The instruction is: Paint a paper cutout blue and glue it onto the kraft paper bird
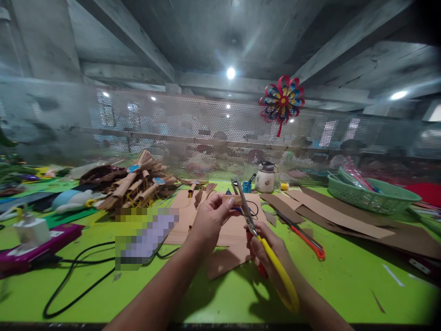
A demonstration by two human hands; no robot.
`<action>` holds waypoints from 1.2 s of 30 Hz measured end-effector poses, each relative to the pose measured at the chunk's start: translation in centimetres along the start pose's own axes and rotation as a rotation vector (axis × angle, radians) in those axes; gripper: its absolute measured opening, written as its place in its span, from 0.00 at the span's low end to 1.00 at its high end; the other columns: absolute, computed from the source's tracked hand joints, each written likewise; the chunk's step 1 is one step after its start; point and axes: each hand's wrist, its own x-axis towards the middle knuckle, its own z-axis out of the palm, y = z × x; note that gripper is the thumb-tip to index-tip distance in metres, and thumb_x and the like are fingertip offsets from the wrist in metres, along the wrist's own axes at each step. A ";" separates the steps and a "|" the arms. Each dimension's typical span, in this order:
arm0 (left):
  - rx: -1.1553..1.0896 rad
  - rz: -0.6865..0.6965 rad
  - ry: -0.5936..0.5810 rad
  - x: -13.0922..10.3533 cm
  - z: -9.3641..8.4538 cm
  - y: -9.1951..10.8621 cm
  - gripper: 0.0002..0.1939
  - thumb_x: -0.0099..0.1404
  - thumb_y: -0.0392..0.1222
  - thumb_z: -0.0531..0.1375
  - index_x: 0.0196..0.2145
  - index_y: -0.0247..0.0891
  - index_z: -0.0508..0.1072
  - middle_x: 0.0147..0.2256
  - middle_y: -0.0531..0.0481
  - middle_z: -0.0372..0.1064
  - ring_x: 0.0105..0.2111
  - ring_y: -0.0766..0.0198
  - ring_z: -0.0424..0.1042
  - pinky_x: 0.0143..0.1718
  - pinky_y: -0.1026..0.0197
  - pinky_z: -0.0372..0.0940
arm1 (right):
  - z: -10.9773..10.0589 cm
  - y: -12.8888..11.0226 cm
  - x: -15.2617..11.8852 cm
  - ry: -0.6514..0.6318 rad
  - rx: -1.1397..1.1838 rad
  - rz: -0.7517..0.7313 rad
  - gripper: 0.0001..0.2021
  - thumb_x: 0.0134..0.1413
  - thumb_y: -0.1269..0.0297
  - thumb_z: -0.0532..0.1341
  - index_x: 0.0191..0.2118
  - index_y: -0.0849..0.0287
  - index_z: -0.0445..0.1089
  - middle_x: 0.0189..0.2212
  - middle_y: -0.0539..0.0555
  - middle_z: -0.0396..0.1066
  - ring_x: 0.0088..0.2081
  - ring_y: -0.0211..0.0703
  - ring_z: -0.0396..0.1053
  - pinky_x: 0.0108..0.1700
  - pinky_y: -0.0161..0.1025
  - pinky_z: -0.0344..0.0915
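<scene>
Plainly, from the head view, both hands meet over a bright green table [165,299]. The left hand [211,218] pinches a small brown piece [233,201] between thumb and fingers, with next to no gap between them. The right hand [270,243] is wrapped around the yellow-and-red handles of the scissors [253,229]. Their metal blades point up and away, slightly parted, right at the end of the brown piece; whether they touch it, I cannot tell.

Beneath the hands lies a light brown sheet [181,234], with a smaller brown scrap [229,263] nearer the table edge. To the left are a pixelated lilac object [151,236], a purple power strip [65,240] with a white plug [32,232], and a heap of brown paper bundles [138,184] tied with yellow. Beyond the scissors stand a small blue pot [247,187] and a white jar [265,179]. On the right, a red-handled tool [306,239] lies near long brown strips [339,211], with a green basket [374,197] behind. A petalled ornament [283,100] hangs against a perforated panel [193,133].
</scene>
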 end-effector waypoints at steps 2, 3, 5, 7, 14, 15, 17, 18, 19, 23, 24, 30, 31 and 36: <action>-0.009 -0.007 0.000 0.0 0.0 0.1 0.11 0.54 0.41 0.68 0.30 0.32 0.72 0.34 0.44 0.75 0.35 0.61 0.74 0.37 0.62 0.67 | 0.0 -0.2 -0.1 -0.008 0.002 0.002 0.25 0.56 0.41 0.55 0.47 0.59 0.65 0.26 0.49 0.64 0.20 0.33 0.56 0.22 0.32 0.56; -0.010 -0.010 -0.002 0.0 -0.1 0.1 0.11 0.55 0.41 0.68 0.30 0.32 0.72 0.34 0.44 0.75 0.35 0.60 0.74 0.37 0.61 0.67 | -0.1 -0.2 -0.1 -0.013 0.002 0.002 0.25 0.56 0.41 0.55 0.47 0.59 0.65 0.26 0.49 0.64 0.20 0.32 0.56 0.22 0.32 0.56; -0.002 -0.011 -0.006 0.0 -0.2 0.2 0.11 0.55 0.41 0.68 0.29 0.32 0.71 0.34 0.44 0.75 0.35 0.60 0.74 0.36 0.61 0.67 | -0.2 -0.3 -0.1 -0.023 0.001 0.007 0.25 0.56 0.41 0.56 0.46 0.59 0.65 0.26 0.49 0.63 0.20 0.32 0.55 0.22 0.32 0.56; 0.011 -0.009 -0.012 0.0 -0.3 0.2 0.11 0.56 0.41 0.67 0.28 0.32 0.71 0.34 0.44 0.75 0.34 0.61 0.74 0.36 0.61 0.67 | -0.2 -0.4 -0.2 -0.022 -0.011 0.014 0.23 0.57 0.42 0.56 0.45 0.59 0.65 0.26 0.49 0.63 0.20 0.32 0.56 0.22 0.32 0.56; 0.011 -0.008 -0.005 0.0 -0.4 0.3 0.09 0.57 0.40 0.66 0.28 0.32 0.71 0.32 0.45 0.74 0.33 0.63 0.73 0.35 0.62 0.66 | -0.3 -0.6 -0.3 -0.003 -0.066 0.028 0.24 0.56 0.41 0.56 0.44 0.59 0.66 0.24 0.48 0.64 0.21 0.35 0.59 0.24 0.33 0.57; 0.014 -0.007 0.001 0.0 -0.4 0.3 0.09 0.57 0.40 0.66 0.27 0.32 0.71 0.32 0.45 0.74 0.33 0.63 0.72 0.35 0.62 0.66 | -0.3 -0.6 -0.3 -0.002 -0.064 0.029 0.25 0.56 0.41 0.56 0.44 0.60 0.67 0.23 0.48 0.64 0.21 0.35 0.59 0.24 0.33 0.57; 0.021 -0.004 0.008 0.1 -0.4 0.3 0.10 0.57 0.41 0.66 0.26 0.33 0.70 0.32 0.45 0.74 0.33 0.62 0.72 0.35 0.62 0.66 | -0.4 -0.6 -0.3 -0.001 -0.058 0.031 0.25 0.55 0.40 0.56 0.43 0.60 0.67 0.23 0.49 0.64 0.22 0.36 0.60 0.24 0.33 0.57; 0.022 -0.004 0.010 0.1 -0.4 0.4 0.10 0.57 0.41 0.66 0.26 0.33 0.70 0.32 0.45 0.73 0.33 0.62 0.72 0.35 0.61 0.66 | -0.4 -0.6 -0.2 -0.001 -0.053 0.037 0.25 0.55 0.40 0.56 0.43 0.60 0.67 0.23 0.49 0.64 0.22 0.36 0.60 0.23 0.33 0.57; 0.023 -0.004 0.012 0.1 -0.4 0.4 0.10 0.56 0.41 0.66 0.26 0.33 0.70 0.31 0.46 0.73 0.33 0.62 0.72 0.35 0.62 0.66 | -0.4 -0.6 -0.2 -0.002 -0.046 0.046 0.25 0.55 0.40 0.56 0.43 0.60 0.67 0.23 0.50 0.64 0.22 0.36 0.60 0.23 0.33 0.56; 0.030 0.000 0.030 0.2 -0.4 0.6 0.10 0.55 0.41 0.67 0.26 0.33 0.71 0.29 0.48 0.71 0.31 0.64 0.70 0.33 0.63 0.65 | -0.4 -0.7 -0.3 -0.015 -0.040 0.067 0.26 0.54 0.40 0.57 0.43 0.60 0.67 0.23 0.50 0.64 0.21 0.36 0.59 0.21 0.32 0.55; 0.033 0.002 0.039 0.2 -0.5 0.6 0.10 0.54 0.41 0.67 0.26 0.33 0.71 0.29 0.49 0.70 0.31 0.65 0.70 0.33 0.64 0.65 | -0.5 -0.7 -0.3 -0.016 -0.045 0.065 0.26 0.54 0.40 0.57 0.43 0.60 0.67 0.23 0.50 0.64 0.22 0.36 0.59 0.21 0.32 0.55; 0.062 0.022 0.076 0.3 -0.8 0.4 0.11 0.54 0.43 0.67 0.26 0.33 0.72 0.28 0.50 0.69 0.30 0.67 0.67 0.31 0.64 0.64 | -0.5 -0.7 -0.2 -0.015 -0.064 0.063 0.26 0.53 0.39 0.56 0.42 0.60 0.68 0.23 0.49 0.64 0.22 0.36 0.60 0.22 0.33 0.56; 0.075 0.033 0.080 0.4 -0.8 0.4 0.10 0.54 0.43 0.67 0.27 0.33 0.72 0.28 0.50 0.70 0.30 0.67 0.67 0.31 0.64 0.63 | -0.5 -0.7 -0.2 -0.016 -0.067 0.065 0.26 0.53 0.39 0.56 0.42 0.60 0.68 0.23 0.49 0.64 0.22 0.36 0.60 0.22 0.33 0.55; 0.154 0.072 0.082 0.6 -1.0 0.1 0.10 0.57 0.43 0.64 0.29 0.33 0.71 0.29 0.49 0.70 0.28 0.67 0.66 0.29 0.65 0.61 | -0.5 -0.6 -0.2 -0.005 -0.083 0.056 0.25 0.54 0.40 0.56 0.40 0.60 0.68 0.21 0.48 0.63 0.21 0.35 0.59 0.22 0.32 0.56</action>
